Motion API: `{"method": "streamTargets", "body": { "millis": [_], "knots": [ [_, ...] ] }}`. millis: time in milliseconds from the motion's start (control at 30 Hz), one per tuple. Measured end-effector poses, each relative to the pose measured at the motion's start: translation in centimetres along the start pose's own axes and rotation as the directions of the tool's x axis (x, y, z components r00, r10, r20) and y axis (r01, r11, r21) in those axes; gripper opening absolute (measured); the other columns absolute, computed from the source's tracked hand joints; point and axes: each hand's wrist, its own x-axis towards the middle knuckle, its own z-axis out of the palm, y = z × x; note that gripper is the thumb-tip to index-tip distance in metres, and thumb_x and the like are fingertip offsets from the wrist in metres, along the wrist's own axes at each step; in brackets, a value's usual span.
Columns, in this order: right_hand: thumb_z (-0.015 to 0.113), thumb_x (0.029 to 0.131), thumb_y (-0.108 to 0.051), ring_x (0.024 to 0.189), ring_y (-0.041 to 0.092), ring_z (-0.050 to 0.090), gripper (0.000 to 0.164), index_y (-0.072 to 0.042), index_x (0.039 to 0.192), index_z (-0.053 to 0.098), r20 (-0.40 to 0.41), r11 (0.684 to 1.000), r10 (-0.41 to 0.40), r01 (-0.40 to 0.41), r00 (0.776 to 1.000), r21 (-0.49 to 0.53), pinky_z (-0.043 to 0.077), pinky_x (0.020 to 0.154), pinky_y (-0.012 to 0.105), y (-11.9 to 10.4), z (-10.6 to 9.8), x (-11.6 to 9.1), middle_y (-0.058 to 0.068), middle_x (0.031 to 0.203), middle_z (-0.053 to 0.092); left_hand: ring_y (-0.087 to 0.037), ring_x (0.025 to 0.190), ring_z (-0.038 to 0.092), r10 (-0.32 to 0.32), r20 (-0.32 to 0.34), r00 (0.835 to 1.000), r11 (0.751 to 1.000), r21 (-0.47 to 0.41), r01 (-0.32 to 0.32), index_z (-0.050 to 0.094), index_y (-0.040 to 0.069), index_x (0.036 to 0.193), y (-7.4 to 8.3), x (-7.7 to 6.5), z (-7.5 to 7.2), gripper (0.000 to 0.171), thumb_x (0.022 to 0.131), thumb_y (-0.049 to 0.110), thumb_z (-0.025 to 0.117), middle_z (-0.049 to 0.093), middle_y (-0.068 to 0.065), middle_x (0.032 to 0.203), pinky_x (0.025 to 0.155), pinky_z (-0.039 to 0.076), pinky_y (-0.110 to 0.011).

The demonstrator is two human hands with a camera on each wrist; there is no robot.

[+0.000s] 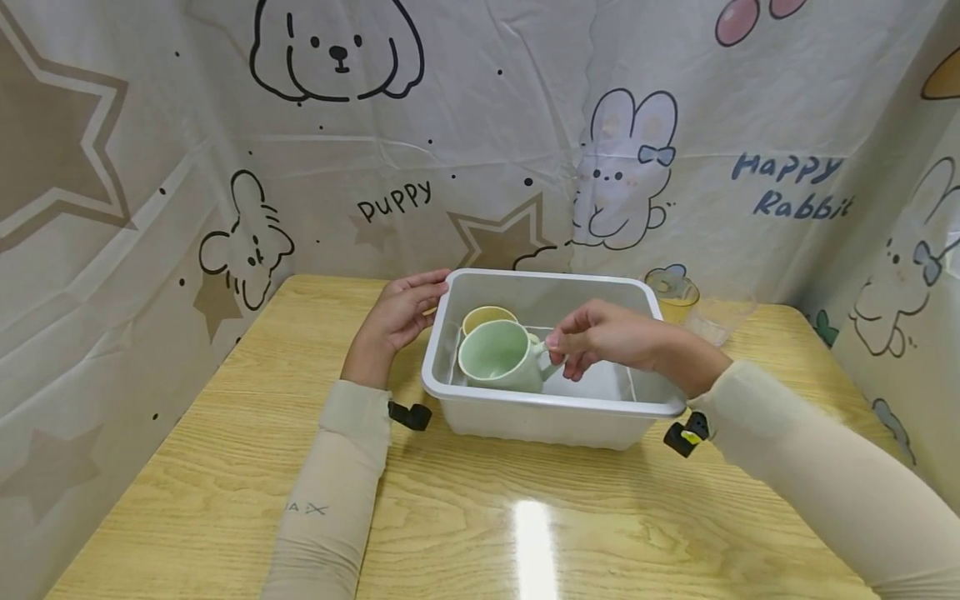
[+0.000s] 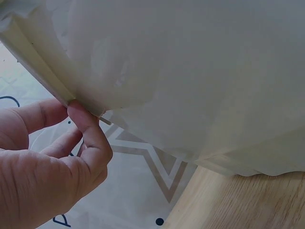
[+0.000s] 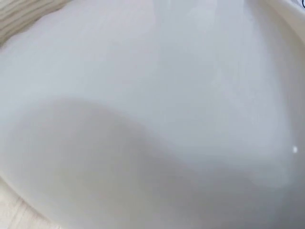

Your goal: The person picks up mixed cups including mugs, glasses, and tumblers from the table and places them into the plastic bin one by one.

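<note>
A white plastic bin [image 1: 547, 423] stands on the wooden table. My left hand [image 1: 401, 312] holds its rim at the far left corner; in the left wrist view the fingers [image 2: 90, 133] pinch that rim. Inside the bin, on the left, is a pale green mug [image 1: 491, 357], tilted with its mouth toward me. My right hand [image 1: 618, 337] reaches over the bin and pinches the mug's handle. Behind the mug a yellow cup [image 1: 487, 315] shows partly. Only the blurred pale bin wall [image 3: 167, 95] fills most of the right wrist view, without the hand.
Beyond the bin's right back corner, a yellowish transparent glass [image 1: 675, 292] and a clear cup [image 1: 720, 319] stand on the table [image 1: 450, 517], partly hidden by the right arm. A printed cloth [image 1: 465, 125] hangs close behind and along both sides.
</note>
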Motion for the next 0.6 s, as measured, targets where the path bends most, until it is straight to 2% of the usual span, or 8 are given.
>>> {"method": "streamTargets", "body": {
  "millis": [300,600],
  "knots": [
    [0.055,0.103,-0.004,0.079,0.023,0.067,0.018,0.006,0.099,0.069,0.029,1.000,0.009,-0.009,1.000,0.008,0.060,0.080,0.037,0.8,0.5,0.6,0.018,0.096,0.067,-0.016,0.097,0.065,-0.002,-0.004,1.000,1.000,0.015,0.002,0.056,-0.004,0.142,0.1,0.1,0.0,0.041,0.101,0.001,0.061,0.068,-0.005,0.114,0.084,0.059,-0.030],
    [0.055,0.103,-0.003,0.081,0.023,0.068,0.020,0.016,0.105,0.064,0.076,0.999,0.029,-0.031,0.997,0.031,0.060,0.083,0.038,1.4,0.7,1.0,0.020,0.099,0.066,-0.019,0.104,0.063,-0.009,-0.007,1.000,1.000,0.029,0.009,0.055,-0.002,0.144,0.1,0.1,0.1,0.043,0.102,0.002,0.061,0.066,-0.007,0.120,0.090,0.057,-0.032]
  ]
}}
